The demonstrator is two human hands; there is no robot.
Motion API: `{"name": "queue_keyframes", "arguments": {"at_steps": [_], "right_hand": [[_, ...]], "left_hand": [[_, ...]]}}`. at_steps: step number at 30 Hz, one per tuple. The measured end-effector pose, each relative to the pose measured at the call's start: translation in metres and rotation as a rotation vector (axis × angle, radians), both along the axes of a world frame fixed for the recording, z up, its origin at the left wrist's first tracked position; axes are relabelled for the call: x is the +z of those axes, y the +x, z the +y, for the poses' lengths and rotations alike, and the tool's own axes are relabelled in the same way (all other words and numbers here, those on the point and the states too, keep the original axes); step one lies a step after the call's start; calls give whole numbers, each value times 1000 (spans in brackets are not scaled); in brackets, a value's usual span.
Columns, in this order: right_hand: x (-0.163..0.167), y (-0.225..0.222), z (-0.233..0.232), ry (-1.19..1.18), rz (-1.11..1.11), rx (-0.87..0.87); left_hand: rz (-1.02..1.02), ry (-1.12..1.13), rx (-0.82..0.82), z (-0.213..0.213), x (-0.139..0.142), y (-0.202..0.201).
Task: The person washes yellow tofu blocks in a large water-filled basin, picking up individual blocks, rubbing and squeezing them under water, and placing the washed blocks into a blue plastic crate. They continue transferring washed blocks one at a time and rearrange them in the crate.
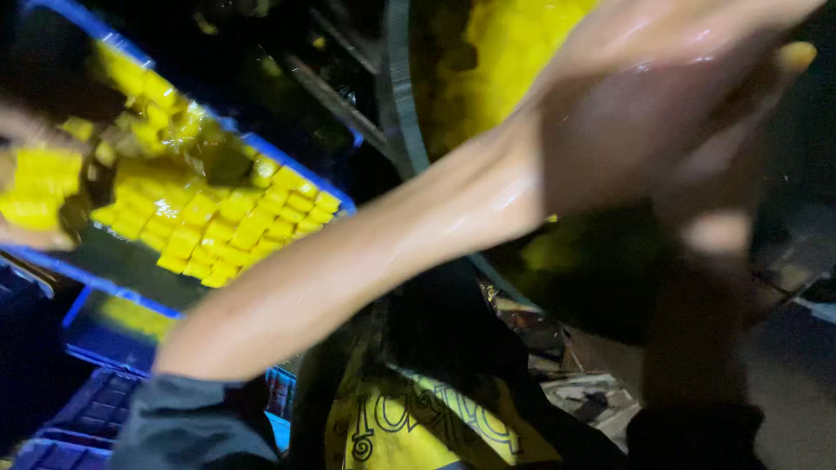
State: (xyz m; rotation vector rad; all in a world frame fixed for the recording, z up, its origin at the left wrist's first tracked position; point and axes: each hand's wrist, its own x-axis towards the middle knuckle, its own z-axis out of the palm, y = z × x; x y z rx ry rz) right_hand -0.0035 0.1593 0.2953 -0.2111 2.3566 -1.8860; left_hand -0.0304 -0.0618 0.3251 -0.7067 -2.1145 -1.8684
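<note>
Yellow blocks lie packed in rows in a blue-rimmed tray at about nine o'clock in the view, the tray tilted so its far edge runs up toward eleven o'clock. Some blocks near the tray's upper end look jumbled and wet rather than lined up, with a dark patch among them.

At the far nine o'clock edge a hand, blurred and cut off by the frame, sits against a clump of the same yellow blocks; whose hand it is and whether it grips them cannot be told.

A bare, wet-looking forearm runs from a dark sleeve at seven o'clock up to a large hand at two o'clock. That hand is close to the camera and blurred, fingers spread loosely with nothing seen in it; which of the person's hands it is cannot be told.

Behind it, at twelve to one o'clock, a round dark tub holds a mass of yellow material. At six o'clock a yellow bag with dark markings lies low in the view, and blue crates sit at eight o'clock.
</note>
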Motion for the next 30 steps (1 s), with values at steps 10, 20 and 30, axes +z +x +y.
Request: {"name": "queue_keyframes", "arguments": {"at_steps": [10,20,30], "right_hand": [[-273,41,82,1270,-381,405],[-293,-6,63,638,-495,483],[-293,-149,12,794,-108,52]], "left_hand": [[-364,-1357,-613,159,-302,9],[-686,-1187,-600,125,-339,41],[-112,-1475,-298,61,-342,-52]]}}
